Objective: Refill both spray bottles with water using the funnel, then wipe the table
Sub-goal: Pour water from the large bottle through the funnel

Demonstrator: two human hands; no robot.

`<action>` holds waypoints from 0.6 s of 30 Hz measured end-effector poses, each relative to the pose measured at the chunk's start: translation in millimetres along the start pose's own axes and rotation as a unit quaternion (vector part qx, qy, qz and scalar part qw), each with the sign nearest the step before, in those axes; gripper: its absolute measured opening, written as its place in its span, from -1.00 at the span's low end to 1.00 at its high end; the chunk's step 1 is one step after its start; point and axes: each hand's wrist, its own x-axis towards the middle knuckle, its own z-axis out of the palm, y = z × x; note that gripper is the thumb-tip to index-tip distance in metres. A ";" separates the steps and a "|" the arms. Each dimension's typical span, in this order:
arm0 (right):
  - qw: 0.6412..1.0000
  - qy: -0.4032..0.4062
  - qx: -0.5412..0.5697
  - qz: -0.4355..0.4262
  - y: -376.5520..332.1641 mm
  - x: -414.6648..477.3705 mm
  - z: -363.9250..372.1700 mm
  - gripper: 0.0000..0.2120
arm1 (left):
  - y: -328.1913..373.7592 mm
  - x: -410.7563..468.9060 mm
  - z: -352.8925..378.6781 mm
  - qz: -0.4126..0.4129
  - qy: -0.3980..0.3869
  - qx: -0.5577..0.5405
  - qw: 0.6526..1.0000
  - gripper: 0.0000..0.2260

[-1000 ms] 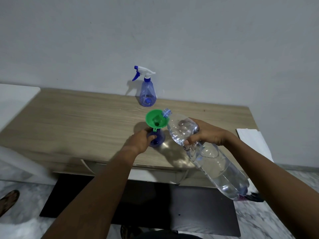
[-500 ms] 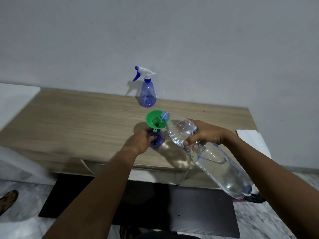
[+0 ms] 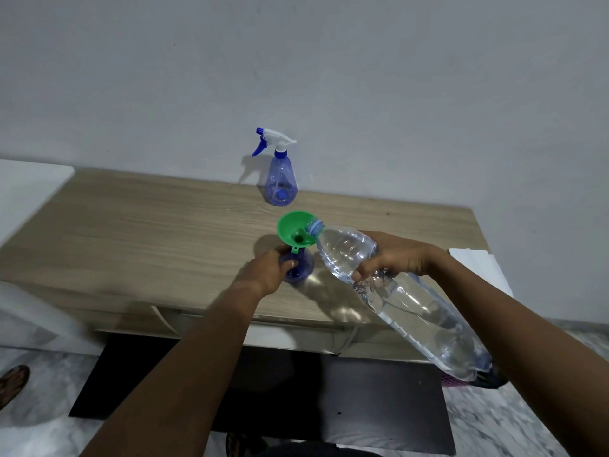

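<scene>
Filling is going on at the near spray bottle [image 3: 301, 270], which is standing without its trigger head close to the front edge of the table [image 3: 131, 232]. The left hand [image 3: 268, 272] is wrapping its fingers round that bottle's body and steadying it from the 7 o'clock side. The green funnel [image 3: 291, 227] is sitting in the bottle's neck, leaning a little rather than standing upright.

The right hand [image 3: 395, 257] is clasping the shoulder of the big clear water bottle [image 3: 415, 301] with its fingers curled round it. It is tipping the bottle so the body is reaching in from 4 o'clock and the open mouth is lying over the funnel's rim at 3 o'clock. Water is filling much of the big bottle. Whether a stream is running into the funnel I cannot tell, and the left hand is hiding the level in the small bottle.

Taking the funnel as the dial's centre, the far spray bottle [image 3: 280, 183] is standing at 12 o'clock, well apart, by the table's back edge, and is wearing its trigger head. Its level is not readable, so it may be filled and closed or waiting its turn. A white cloth [image 3: 478, 265], or perhaps paper, is lying at 3 o'clock on the table's right end, with no hand touching it.

By my reading, the refill stage is under way. Finishing this pour, putting the head back on and wiping the table are all remaining.
</scene>
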 end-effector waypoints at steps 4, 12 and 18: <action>0.999 -0.023 -0.020 0.022 2.8 3.5 -0.6 -0.15 | -0.5 0.3 0.0 0.001 -0.003 -0.003 1.000 -0.55; 0.997 -0.046 -0.037 0.043 4.4 4.1 -0.8 -0.16 | -0.1 0.1 0.5 0.003 -0.003 -0.002 1.000 -0.54; 0.997 -0.052 -0.028 0.047 5.5 4.8 -2.1 -0.16 | -2.2 2.3 1.8 0.001 -0.006 0.000 1.000 -0.53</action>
